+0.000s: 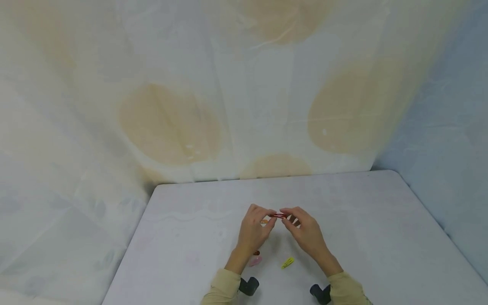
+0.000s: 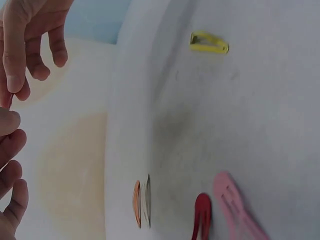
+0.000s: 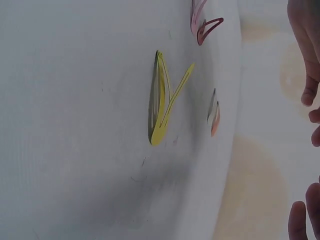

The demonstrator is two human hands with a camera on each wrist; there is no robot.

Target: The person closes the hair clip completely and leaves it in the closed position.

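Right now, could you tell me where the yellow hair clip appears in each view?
Head: yellow hair clip on the table, below the hands.
Left wrist: top right.
Right wrist: centre, sprung open.
Shared landmark: the orange clip.

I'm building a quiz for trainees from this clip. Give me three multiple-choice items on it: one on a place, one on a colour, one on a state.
1. Where does the yellow hair clip lie?
A. On the table, near the right forearm
B. Between both hands
C. On the backdrop

2. What colour is the clip held between the hands?
A. Blue
B. Red
C. White

3. How does the yellow hair clip stand?
A. Snapped open
B. Closed flat
C. Broken in two

Answers:
1. A, the head view shows it lying on the table, apart from the hands.
2. B, a red clip is pinched between the left hand and the right hand.
3. A, the right wrist view shows one prong sprung away from the body.
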